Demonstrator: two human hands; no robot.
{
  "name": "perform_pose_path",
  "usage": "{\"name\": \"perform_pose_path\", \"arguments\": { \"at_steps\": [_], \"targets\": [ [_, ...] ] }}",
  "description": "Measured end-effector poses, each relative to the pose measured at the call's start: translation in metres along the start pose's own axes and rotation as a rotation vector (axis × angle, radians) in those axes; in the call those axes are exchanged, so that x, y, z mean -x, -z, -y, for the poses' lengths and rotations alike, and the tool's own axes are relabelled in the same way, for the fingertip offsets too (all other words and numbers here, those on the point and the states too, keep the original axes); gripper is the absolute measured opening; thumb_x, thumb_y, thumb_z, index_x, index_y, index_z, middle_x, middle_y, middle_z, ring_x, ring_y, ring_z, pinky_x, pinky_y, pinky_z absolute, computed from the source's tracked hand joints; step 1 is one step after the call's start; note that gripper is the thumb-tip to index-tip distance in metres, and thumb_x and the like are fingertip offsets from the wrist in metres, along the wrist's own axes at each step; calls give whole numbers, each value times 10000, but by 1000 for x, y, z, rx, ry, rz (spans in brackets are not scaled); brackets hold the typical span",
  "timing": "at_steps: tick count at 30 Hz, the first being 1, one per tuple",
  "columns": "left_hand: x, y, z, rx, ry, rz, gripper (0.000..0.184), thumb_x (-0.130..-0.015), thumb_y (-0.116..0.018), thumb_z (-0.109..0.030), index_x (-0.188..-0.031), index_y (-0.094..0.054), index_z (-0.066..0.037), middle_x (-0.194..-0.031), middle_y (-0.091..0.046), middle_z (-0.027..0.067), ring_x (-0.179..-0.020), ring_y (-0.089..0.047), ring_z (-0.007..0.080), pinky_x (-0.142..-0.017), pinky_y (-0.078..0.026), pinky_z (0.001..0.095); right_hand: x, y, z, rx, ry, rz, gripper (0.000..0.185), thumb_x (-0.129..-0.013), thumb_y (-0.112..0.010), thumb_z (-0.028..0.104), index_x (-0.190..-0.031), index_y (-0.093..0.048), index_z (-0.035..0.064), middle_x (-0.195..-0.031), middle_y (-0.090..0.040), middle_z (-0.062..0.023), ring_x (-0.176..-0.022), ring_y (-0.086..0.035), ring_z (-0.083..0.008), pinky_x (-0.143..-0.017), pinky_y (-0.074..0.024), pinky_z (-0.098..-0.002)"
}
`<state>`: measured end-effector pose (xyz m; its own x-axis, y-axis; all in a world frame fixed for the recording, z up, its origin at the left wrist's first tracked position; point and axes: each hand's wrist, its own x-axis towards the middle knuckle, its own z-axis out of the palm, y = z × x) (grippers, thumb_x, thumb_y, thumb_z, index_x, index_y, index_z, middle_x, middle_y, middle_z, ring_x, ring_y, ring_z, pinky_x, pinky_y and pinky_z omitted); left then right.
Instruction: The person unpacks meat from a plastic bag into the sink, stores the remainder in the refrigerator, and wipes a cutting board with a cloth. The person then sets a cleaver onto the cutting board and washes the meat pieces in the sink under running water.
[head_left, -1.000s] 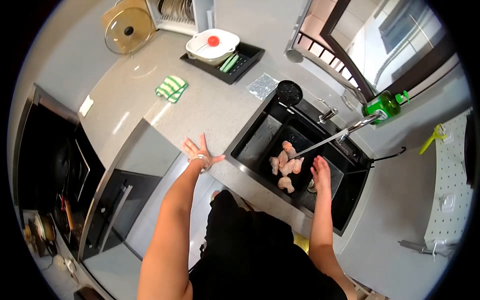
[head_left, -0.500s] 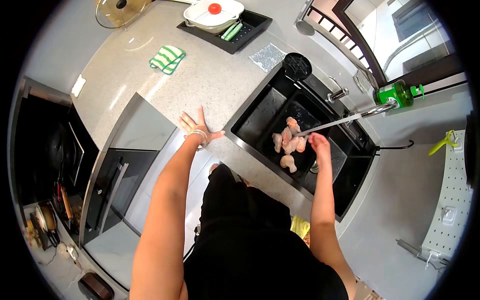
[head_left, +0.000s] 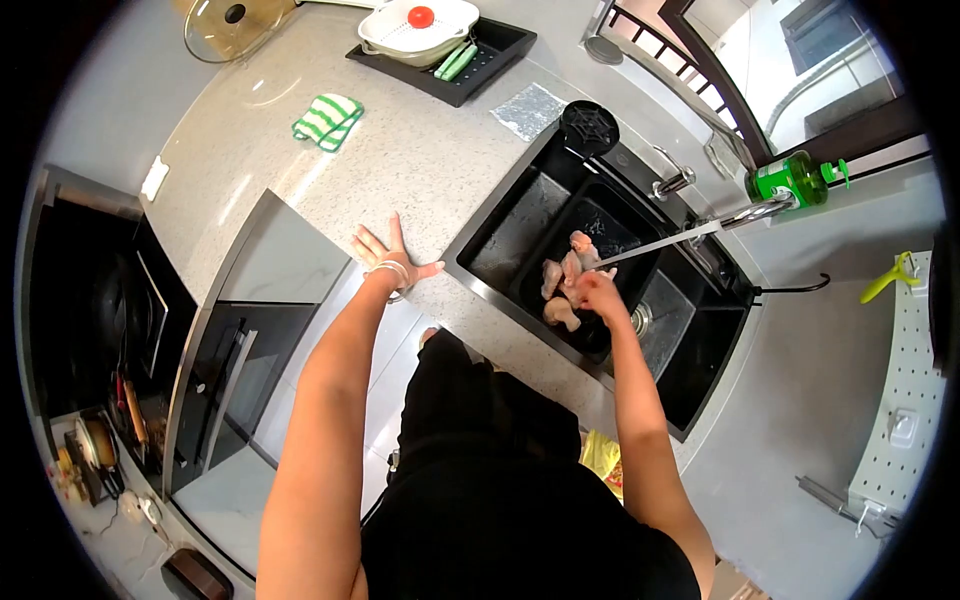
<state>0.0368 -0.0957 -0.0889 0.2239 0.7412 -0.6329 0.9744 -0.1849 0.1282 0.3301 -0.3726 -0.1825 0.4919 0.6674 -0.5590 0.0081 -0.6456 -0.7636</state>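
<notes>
My left hand (head_left: 392,256) lies with fingers spread on the speckled counter (head_left: 400,185), left of the sink's front corner. Several pieces of raw chicken (head_left: 562,313) lie in a black basin inside the dark sink (head_left: 515,225). Over these pieces is my right hand (head_left: 599,296), its fingers bent down and drawn together at the chicken; what is between them is too small to make out. A stream of water runs from the faucet (head_left: 750,213) down to the chicken beside my right hand.
A green soap bottle (head_left: 795,180) stands behind the faucet. On the counter are a striped cloth (head_left: 328,121), a foil sheet (head_left: 528,109) and a black tray (head_left: 458,88) with a white colander (head_left: 415,32). A glass lid (head_left: 235,30) leans at the back left.
My right hand has moved down and left from the basin's right side onto the chicken, and its fingers have drawn together. My left hand has stayed on the counter.
</notes>
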Motion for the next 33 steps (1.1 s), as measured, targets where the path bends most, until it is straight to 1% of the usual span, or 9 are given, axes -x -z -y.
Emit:
{"name": "perform_pose_path", "arguments": {
  "at_steps": [3, 6, 10, 12, 14, 16, 22, 28, 33],
  "targets": [
    [-4, -3, -1, 8, 47, -19, 1380, -465, -760, -711, -1437, 149, -349, -1430, 290, 279, -1328, 244, 466, -1000, -228, 665, 0, 16, 39, -456, -57, -91, 135, -910, -525, 143, -985, -581, 44, -844, -600, -54, -701, -576, -136, -566, -483, -249],
    [0, 0, -2, 11, 52, -10, 1381, -462, -754, -720, -1432, 159, -357, -1431, 283, 284, -1330, 241, 463, -996, -237, 664, -27, 19, 24, -606, -49, -333, 155, -904, -510, 124, -1020, -579, 48, -849, -596, -38, -739, -574, -134, -643, -473, -246],
    [-12, -9, -1, -101, 67, -46, 1397, -455, -771, -699, -1433, 163, -349, -1416, 313, 284, -1319, 259, 469, -988, -238, 676, -32, -11, 11, -40, 277, -391, 147, -880, -566, 156, -844, -631, 29, -701, -562, 3, -643, -501, -88, -599, -422, -241],
    [-3, -3, 2, 51, 31, -4, 1387, -458, -762, -710, -1438, 149, -346, -1414, 313, 286, -1316, 265, 469, -992, -239, 671, -56, -18, -20, 311, 497, -151, 136, -852, -585, 141, -814, -620, 15, -735, -618, -59, -696, -584, -196, -652, -465, -311],
    [10, 6, 0, 85, 36, 10, 1366, -473, -760, -700, -1442, 136, -349, -1418, 309, 284, -1314, 275, 462, -984, -237, 683, -15, -35, 18, 689, 449, -391, 224, -828, -552, 227, -942, -645, 57, -973, -616, -182, -949, -559, -383, -847, -431, -476],
    [10, 4, 2, 118, 23, 1, 1358, -480, -763, -691, -1444, 129, -347, -1424, 301, 280, -1315, 283, 452, -977, -223, 700, -3, -31, 20, 914, 335, -375, 298, -801, -593, 258, -1042, -663, 98, -1168, -549, -176, -1111, -484, -370, -970, -373, -454],
    [13, 2, 7, 186, 10, -23, 1316, -496, -767, -676, -1451, 85, -368, -1445, 302, 230, -1328, 285, 418, -986, -215, 695, 13, -16, 13, 603, 391, -150, 267, -803, -585, 185, -1043, -664, 99, -1157, -556, -215, -1065, -518, -380, -926, -401, -456],
    [15, 0, 8, 198, 23, -30, 1308, -495, -771, -670, -1453, 69, -374, -1436, 334, 210, -1333, 286, 404, -991, -196, 697, 32, -29, 15, 710, 555, -358, 252, -802, -600, 217, -986, -663, 56, -1075, -601, -176, -1068, -527, -353, -940, -396, -412],
    [15, -3, 14, 225, -31, -65, 1264, -536, -755, -664, -1460, 50, -353, -1444, 312, 223, -1341, 261, 411, -994, -201, 686, 36, -70, 62, 247, 589, -248, 174, -819, -565, 40, -966, -654, 17, -1135, -571, -188, -1102, -525, -312, -970, -392, -362]
  ]
}}
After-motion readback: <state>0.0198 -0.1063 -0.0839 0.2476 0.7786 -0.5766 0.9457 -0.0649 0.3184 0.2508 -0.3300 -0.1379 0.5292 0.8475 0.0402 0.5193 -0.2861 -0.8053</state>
